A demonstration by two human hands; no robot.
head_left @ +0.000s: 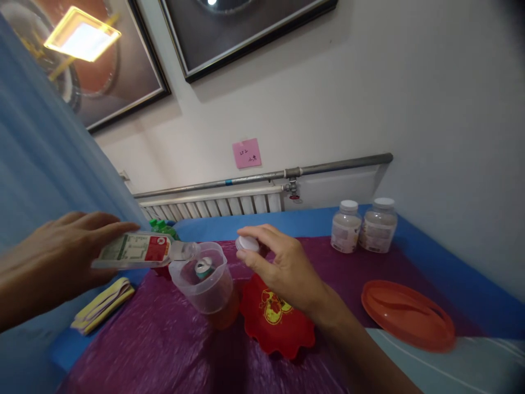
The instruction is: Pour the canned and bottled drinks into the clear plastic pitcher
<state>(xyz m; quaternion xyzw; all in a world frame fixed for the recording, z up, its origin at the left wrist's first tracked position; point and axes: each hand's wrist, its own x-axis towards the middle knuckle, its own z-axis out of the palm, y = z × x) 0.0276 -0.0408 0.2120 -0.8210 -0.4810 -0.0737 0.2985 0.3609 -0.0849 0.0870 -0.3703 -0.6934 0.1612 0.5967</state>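
Note:
My left hand (88, 241) is wrapped round a clear bottle (135, 249) with a green, white and red label. The bottle lies nearly level, its open mouth over the rim of a translucent plastic pitcher (205, 290). Inside the pitcher the top of a can (204, 267) shows. The pitcher's lower part looks orange; I cannot tell why. To the right of the pitcher, my right hand (279, 260) pinches a white cap (248, 244) between thumb and fingers. Below that hand is a red scalloped dish (274, 317) with a yellow print, partly hidden by the hand.
Two clear jars with white lids, one left (346, 230) and one right (378, 227), stand at the back right. An orange oval lid (406, 314) lies nearer. Green-capped bottles (164, 229) and a folded yellow cloth (104, 305) are at left. A radiator (213, 205) runs behind.

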